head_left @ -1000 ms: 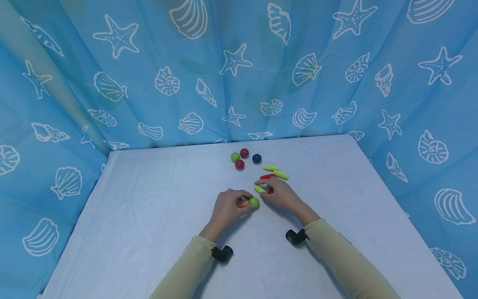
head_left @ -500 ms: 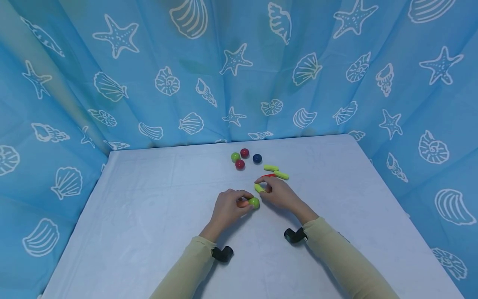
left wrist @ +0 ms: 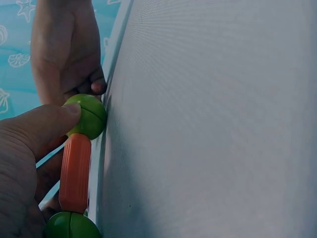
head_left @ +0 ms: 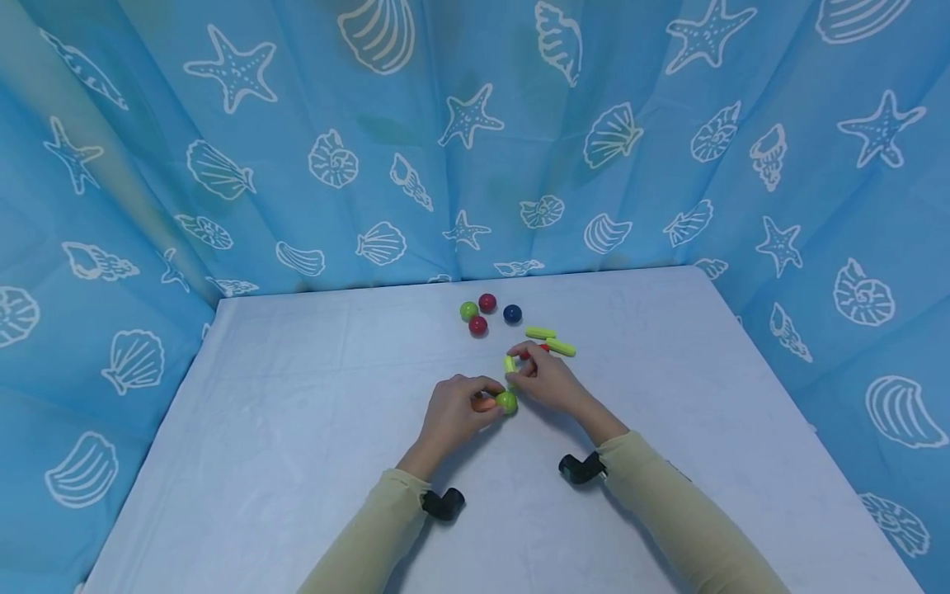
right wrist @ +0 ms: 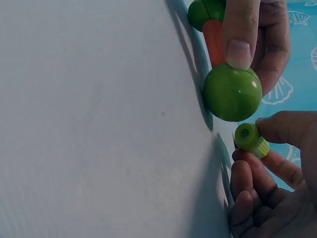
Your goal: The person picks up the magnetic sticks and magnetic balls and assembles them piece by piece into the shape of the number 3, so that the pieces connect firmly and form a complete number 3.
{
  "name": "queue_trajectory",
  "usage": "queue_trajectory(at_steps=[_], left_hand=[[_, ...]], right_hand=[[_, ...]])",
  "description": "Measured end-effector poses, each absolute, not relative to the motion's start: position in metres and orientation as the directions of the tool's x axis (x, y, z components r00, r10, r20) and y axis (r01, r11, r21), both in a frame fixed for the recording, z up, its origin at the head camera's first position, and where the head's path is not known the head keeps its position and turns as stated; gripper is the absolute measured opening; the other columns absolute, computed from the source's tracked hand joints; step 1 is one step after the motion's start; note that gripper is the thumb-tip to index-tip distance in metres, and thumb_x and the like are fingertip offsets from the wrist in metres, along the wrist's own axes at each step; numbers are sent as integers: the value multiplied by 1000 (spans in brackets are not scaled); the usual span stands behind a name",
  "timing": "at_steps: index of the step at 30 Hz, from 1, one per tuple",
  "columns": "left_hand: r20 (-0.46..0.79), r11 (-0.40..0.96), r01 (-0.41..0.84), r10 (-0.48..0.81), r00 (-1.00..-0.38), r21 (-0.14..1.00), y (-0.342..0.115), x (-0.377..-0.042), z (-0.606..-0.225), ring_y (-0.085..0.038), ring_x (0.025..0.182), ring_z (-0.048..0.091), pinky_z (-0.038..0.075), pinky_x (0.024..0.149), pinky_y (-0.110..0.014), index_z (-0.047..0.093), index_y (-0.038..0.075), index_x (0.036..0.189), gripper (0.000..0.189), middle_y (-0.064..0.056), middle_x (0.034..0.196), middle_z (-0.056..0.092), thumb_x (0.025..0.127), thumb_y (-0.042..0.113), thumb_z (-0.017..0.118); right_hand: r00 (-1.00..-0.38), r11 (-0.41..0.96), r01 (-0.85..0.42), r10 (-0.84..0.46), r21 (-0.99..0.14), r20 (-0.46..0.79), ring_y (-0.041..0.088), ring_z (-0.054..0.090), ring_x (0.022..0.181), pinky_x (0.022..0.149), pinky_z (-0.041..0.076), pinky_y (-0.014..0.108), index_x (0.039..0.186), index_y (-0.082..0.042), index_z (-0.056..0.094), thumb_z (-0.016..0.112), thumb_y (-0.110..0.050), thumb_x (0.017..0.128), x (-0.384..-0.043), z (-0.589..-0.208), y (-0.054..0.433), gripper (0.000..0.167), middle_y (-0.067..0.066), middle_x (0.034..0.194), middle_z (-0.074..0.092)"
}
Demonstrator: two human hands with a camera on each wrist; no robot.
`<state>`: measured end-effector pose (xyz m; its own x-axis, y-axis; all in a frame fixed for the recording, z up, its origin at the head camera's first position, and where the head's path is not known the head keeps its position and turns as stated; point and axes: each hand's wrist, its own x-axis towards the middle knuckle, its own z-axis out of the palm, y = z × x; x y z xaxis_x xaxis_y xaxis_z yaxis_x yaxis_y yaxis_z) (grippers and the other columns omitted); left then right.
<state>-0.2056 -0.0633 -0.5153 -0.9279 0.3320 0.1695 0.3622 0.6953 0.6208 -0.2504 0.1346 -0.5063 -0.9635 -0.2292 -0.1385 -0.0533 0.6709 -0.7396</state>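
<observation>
My left hand [head_left: 454, 412] grips a toy building piece made of an orange rod [left wrist: 75, 171] with a green ball [left wrist: 89, 118] on one end. A second green ball [left wrist: 73, 226] caps the rod's other end, low in the left wrist view. The thumb presses on the far ball. Just beyond it, my right hand [head_left: 551, 383] pinches a short yellow-green rod [right wrist: 251, 140] between thumb and fingers. In the right wrist view, this rod shows a hole in its end face, which points toward the nearby green ball [right wrist: 233, 93] with a small gap between them.
Toward the back of the white-covered table [head_left: 312, 429] sit two red balls [head_left: 478, 326], a green ball [head_left: 469, 311] and a dark blue ball [head_left: 513, 313]. Two yellow-green rods [head_left: 561, 347] lie behind the right hand, which partly covers a red rod [head_left: 545, 347]. A blue shell-print curtain [head_left: 416, 206] surrounds the table.
My right hand has shifted slightly up and left, and its yellow-green rod has turned so one end points toward the green ball. My left hand stays nearly still.
</observation>
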Motion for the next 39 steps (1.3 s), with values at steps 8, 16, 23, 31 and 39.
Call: queue_trajectory(at_steps=[8,16,23,31,39], left_hand=[[165,696,355,327,-931,624,-63,-205,-516,-10,82,54,45,77,-28,76,22,112,26,9,99,74,87,28,82],[172,702,354,319,-932,618,-63,-205,-516,-10,82,53,45,76,-28,73,22,109,25,9,100,73,87,29,82],[159,706,342,314,-936,620,-63,-205,-517,-10,82,53,45,76,-27,73,23,110,26,10,100,72,87,30,83],[141,702,331,316,-938,631,-62,-205,-515,-11,84,53,46,77,-28,74,24,112,27,10,103,73,87,30,82],[146,698,340,324,-935,630,-62,-205,-515,-10,87,54,46,79,-29,76,25,115,29,10,106,74,87,29,82]], right_hand=[[-959,658,-16,-224,-753,-175,20,55,74,69,45,31,130,-15,54,70,-24,96,-248,-505,131,39,4,88,62],[-958,662,-14,-223,-750,-179,19,57,74,68,45,31,132,-15,54,69,-27,97,-247,-509,130,40,3,89,63],[-958,651,-12,-226,-759,-179,18,57,76,70,45,31,132,-15,57,69,-27,97,-246,-508,130,38,2,90,64],[-956,633,-33,-247,-773,-161,18,56,77,72,45,33,132,-15,58,66,-27,99,-247,-510,134,36,2,89,64],[-951,633,-63,-272,-772,-145,17,58,79,77,46,34,134,-17,60,65,-26,100,-247,-510,135,35,0,90,65]])
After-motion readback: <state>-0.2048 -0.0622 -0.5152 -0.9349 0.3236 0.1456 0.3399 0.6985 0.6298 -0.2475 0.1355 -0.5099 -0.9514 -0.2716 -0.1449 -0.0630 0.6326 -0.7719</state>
